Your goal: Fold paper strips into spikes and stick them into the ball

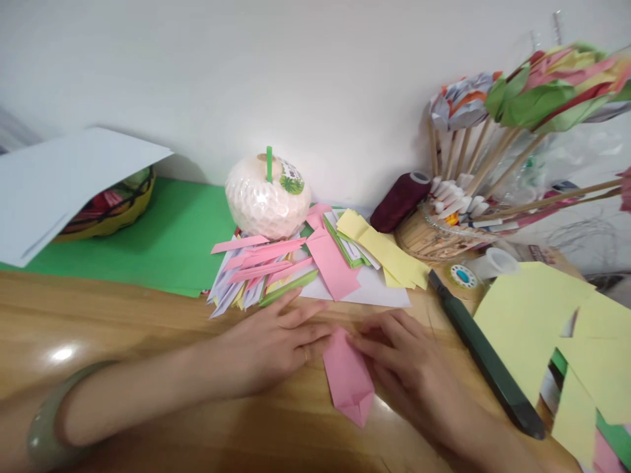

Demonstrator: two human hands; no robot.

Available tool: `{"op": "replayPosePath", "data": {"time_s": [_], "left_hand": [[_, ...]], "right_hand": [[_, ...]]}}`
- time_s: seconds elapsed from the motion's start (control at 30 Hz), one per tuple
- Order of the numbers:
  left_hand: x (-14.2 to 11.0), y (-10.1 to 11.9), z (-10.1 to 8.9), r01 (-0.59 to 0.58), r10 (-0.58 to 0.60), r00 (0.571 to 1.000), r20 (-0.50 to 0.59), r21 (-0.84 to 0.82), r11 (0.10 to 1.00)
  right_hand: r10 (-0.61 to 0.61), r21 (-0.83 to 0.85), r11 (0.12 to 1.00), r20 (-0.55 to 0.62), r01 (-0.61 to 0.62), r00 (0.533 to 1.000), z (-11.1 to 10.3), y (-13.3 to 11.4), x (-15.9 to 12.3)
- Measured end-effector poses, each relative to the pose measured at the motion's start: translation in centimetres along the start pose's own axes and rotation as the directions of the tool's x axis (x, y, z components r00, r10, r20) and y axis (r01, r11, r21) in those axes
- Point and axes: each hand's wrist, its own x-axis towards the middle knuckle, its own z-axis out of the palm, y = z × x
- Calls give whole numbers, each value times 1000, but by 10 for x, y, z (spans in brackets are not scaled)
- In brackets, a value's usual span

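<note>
A folded pink paper piece (349, 380) lies on the wooden table (148, 328), pointed end toward me. My left hand (273, 341) lies flat with fingers stretched out, fingertips touching the paper's upper left edge. My right hand (401, 358) rests on the paper's right side, fingers extended and pressing on its top corner. Neither hand grips anything. A pale green bangle (46, 420) sits on my left wrist.
Behind the hands lies a pile of folded pink, yellow and white paper strips (276, 269). A white round container with a green straw (267, 197), green sheets (162, 236), a dark cutter (486, 358), yellow cut paper (537, 315), maroon thread spool (400, 197) and a basket of paper flowers (444, 230) surround them.
</note>
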Motion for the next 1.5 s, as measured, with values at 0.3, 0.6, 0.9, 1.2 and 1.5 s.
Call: {"op": "replayPosePath", "data": {"time_s": [0.3,0.6,0.9,1.2,1.5], "left_hand": [[-2,8,2,47,7,945,-326,157,986],[4,12,-1,1,67,907,-415,162,987],[10,13,3,118,-61,863,-501,82,990],[14,13,-6,216,-340,871,-355,-343,914],[13,12,-6,253,-470,846,-253,-586,770]], "right_hand": [[104,159,981,69,-114,992,-22,7,-4],[169,154,967,206,-202,964,-13,5,-8],[39,128,990,109,-53,993,-9,4,-7],[158,208,962,114,-179,981,-2,2,-10],[249,285,923,71,-259,966,-2,2,-5]]}}
